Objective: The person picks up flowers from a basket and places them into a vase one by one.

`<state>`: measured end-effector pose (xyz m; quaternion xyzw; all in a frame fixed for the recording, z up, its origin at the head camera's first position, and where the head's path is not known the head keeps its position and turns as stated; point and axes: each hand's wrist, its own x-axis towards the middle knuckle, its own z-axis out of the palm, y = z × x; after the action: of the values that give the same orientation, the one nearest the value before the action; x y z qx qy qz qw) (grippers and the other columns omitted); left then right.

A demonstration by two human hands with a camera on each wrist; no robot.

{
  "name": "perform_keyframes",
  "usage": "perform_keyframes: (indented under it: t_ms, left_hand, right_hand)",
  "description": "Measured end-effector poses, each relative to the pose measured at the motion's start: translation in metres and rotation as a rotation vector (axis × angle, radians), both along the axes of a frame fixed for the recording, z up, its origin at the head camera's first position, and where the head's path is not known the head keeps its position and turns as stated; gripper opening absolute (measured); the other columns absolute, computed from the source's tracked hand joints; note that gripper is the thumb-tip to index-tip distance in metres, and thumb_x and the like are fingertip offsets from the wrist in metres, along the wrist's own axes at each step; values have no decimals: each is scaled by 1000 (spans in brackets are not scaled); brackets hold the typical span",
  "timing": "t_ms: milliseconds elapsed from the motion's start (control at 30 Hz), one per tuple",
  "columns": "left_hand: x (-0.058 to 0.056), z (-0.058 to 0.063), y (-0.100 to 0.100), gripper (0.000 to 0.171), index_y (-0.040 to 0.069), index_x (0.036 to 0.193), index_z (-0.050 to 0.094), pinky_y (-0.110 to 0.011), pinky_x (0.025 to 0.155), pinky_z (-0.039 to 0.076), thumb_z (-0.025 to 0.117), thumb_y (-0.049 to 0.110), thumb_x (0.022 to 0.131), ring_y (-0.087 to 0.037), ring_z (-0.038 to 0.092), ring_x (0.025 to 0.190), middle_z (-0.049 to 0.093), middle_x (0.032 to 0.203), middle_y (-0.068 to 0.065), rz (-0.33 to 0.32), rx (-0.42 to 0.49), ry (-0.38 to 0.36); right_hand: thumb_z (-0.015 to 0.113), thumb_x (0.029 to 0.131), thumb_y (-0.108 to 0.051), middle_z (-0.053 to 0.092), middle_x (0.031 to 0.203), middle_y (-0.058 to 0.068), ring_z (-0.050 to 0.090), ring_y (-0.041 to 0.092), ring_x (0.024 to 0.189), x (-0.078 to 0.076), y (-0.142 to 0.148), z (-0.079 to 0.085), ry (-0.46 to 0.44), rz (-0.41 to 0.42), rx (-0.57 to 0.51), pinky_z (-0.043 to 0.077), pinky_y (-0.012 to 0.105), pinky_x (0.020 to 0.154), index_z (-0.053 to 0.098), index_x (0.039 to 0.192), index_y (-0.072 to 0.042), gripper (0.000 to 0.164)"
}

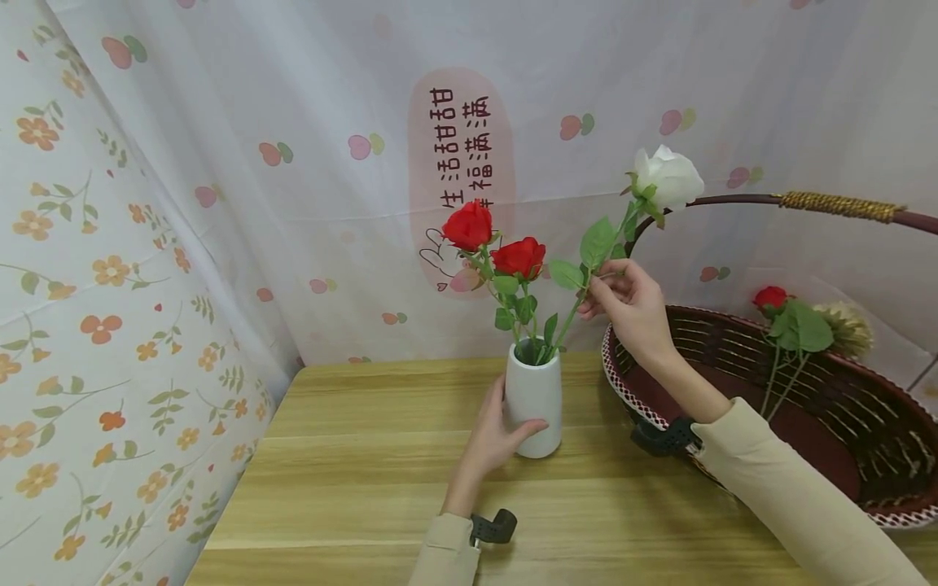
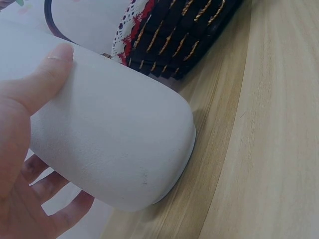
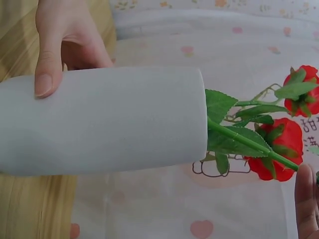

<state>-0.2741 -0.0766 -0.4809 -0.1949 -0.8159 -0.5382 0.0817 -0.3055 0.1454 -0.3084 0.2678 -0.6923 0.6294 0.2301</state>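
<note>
A white vase point(image 1: 534, 407) stands upright on the wooden table, with two red roses point(image 1: 469, 226) leaning left out of its mouth. My left hand point(image 1: 495, 435) holds the vase from its left side, thumb across the front and fingers behind, as the left wrist view also shows. With my right hand point(image 1: 628, 308) I pinch the green stem of a white rose point(image 1: 668, 177) partway up. That stem slants right, and its lower end is inside the vase mouth, hidden by the wall. In the right wrist view the stem point(image 3: 249, 143) enters the vase beside green leaves.
To the right sits a dark woven basket point(image 1: 828, 382) with a lace rim and an arched handle point(image 1: 843, 206). Inside lean another red rose point(image 1: 771, 299) and a pale, fluffy flower point(image 1: 846, 328). Patterned curtains hang behind and left of the wooden table point(image 1: 352, 480).
</note>
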Motion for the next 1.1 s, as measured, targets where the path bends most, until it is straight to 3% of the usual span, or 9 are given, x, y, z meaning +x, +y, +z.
perform_keyframes:
  t_ms: [400,1100]
  left_hand:
    - [0,-1,1,93,8,157,27,-49,108,42,80,40,88,-27,43,136,39,153,-12,5,-2,-9]
    - [-1,-1,1,93,10,157,27,-49,108,41,80,40,88,-27,42,137,39,153,-10,9,-6,-10]
  right_hand:
    - [59,101,-3,65,86,26,68,12,66,1,-11,-16,-37,-24,127,59,26,66,55,112,11,18]
    - [64,99,-5,70,85,22,68,16,67,1,-20,-31,-78,-38,227,58,27,63,67,105,8,15]
